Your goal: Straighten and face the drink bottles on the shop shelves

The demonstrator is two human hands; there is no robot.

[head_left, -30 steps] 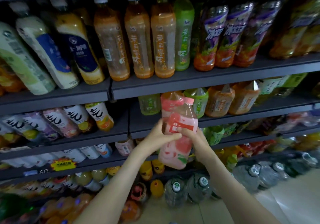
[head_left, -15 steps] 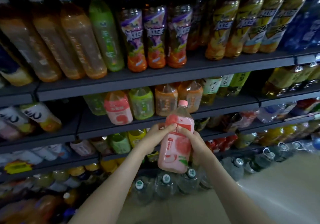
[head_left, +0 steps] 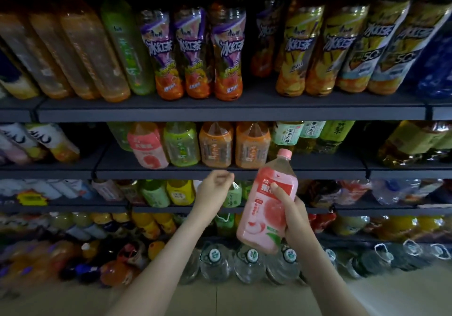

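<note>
Gripping a pink peach drink bottle [head_left: 266,208] in the right hand [head_left: 292,215], a person stood before the shop's drink shelves. The thumb lay across the red front label and the fingers wrapped round the back. The bottle was held in the air in front of the shelving, clear of every shelf. It leaned a little to the right, and its pink cap [head_left: 284,153] rose level with the second shelf [head_left: 330,173]. The left hand [head_left: 212,193] hovered just beside it, apart from the bottle, its fingers loosely curled and holding nothing.

On that second shelf, a matching pink bottle [head_left: 148,148] stood to the left, beside a green tea bottle [head_left: 181,145] and two orange bottles [head_left: 216,144]. Above, on the top shelf [head_left: 220,112], three purple-labelled iced tea bottles [head_left: 193,53] stood in a row. Amber drinks [head_left: 80,53] leaned to their left and yellow-labelled iced tea bottles [head_left: 305,46] to their right. Large water jugs [head_left: 249,262] sat along the floor below the person's forearms.
</note>
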